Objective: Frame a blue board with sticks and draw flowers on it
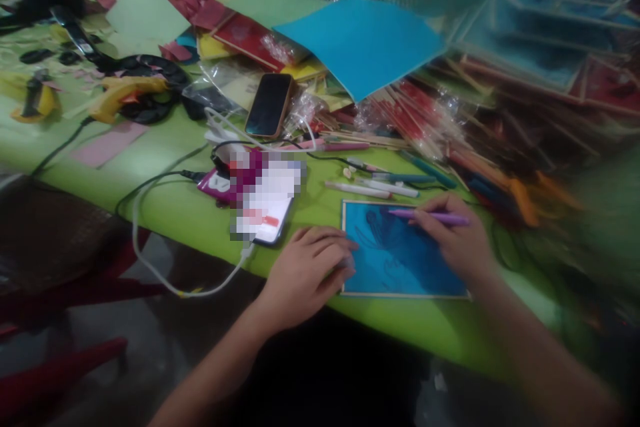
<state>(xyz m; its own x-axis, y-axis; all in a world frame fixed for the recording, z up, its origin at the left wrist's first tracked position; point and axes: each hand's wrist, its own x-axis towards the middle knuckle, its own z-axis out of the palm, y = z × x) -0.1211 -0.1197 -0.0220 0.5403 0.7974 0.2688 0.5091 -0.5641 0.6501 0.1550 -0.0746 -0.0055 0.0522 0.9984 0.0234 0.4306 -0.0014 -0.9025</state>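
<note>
A blue panel [400,273] with a light frame lies at the green table's front edge, and dark line drawing shows on its surface. My right hand [453,233] is closed around a purple pen [445,217], whose tip is over the panel's upper part. At the panel's left edge is my left hand [313,270], its fingers curled together; a small pale thing seems to be at the fingertips, too blurred to name. Just left of the panel lies a lit phone [267,207] with a white cable plugged in.
Pens [373,189] lie behind the panel. Farther back are a dark phone [269,105], a blue sheet [365,43] and heaped craft sticks. A yellow glue gun [125,93] and black cords lie to the left. Orange-handled tools [523,200] lie right.
</note>
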